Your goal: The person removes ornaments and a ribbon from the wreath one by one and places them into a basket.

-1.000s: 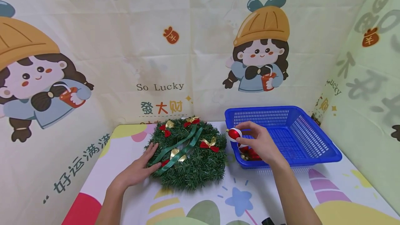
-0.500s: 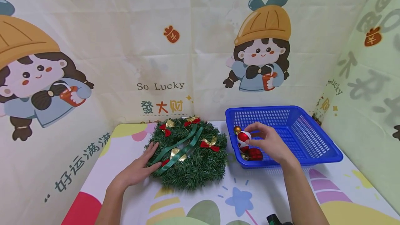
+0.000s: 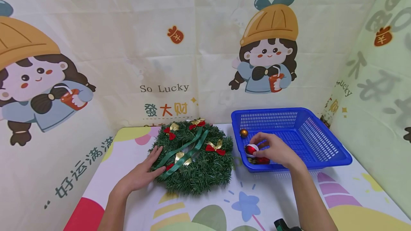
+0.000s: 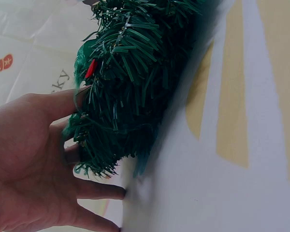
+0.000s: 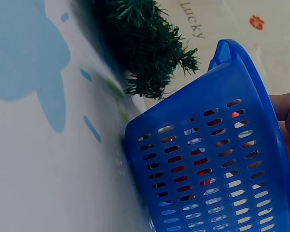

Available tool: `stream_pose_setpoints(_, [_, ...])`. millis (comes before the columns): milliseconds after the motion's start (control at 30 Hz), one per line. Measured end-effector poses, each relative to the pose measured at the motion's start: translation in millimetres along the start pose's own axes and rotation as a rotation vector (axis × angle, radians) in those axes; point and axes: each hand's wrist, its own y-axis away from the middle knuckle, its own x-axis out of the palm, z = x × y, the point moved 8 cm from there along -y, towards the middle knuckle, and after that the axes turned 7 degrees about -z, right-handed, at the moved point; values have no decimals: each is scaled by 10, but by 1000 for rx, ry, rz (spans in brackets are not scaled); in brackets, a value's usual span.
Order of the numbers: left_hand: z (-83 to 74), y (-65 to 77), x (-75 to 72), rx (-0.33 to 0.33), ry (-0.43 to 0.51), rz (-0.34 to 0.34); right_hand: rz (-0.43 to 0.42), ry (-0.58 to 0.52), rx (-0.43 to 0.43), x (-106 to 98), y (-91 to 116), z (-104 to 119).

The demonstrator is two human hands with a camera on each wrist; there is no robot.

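Observation:
A green Christmas wreath (image 3: 196, 174) with red and gold bows and a green ribbon lies on the table. My left hand (image 3: 141, 174) rests at its left edge with the fingers spread; the left wrist view shows them against the wreath's side. Inside the blue basket (image 3: 321, 159), at its left end, my right hand (image 3: 277, 149) holds a red-and-white Christmas ball (image 3: 251, 149) by the fingertips. The basket's wall hides most of this hand in the right wrist view.
An orange-gold ball (image 3: 244, 133) sits near the basket's left wall. Dark red ornaments (image 3: 263, 160) lie low in the basket, partly hidden by the right hand. A black object (image 3: 282, 225) shows at the bottom edge. Printed cloth walls stand behind and beside the table.
My right hand has moved from above the basket's left rim rightward and down into the basket with the red-and-white ball. The left hand and the wreath have stayed in place.

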Motion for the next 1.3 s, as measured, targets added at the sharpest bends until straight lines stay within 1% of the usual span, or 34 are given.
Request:
stream_pose_setpoints(167, [1,4,-6,-1,0,-1,24,17,-5,37,-6,8])
stream_pose_setpoints(433, [19,15,-4,-4,12,2,49,43,-48,89,-25,32])
stream_pose_setpoints(633, [21,13,-2,0,10,1,48,62,-73,101,-32,27])
stream_pose_setpoints(833, [25,4,3,1,5,0,46,71,-70,105,-28,20])
stream_pose_setpoints(1067, [10,5,4,4,3,-4,41,48,-73,82,-23,23])
stream_pose_setpoints(1300, [1,4,5,-1,4,3,28,36,-45,67,-15,16])
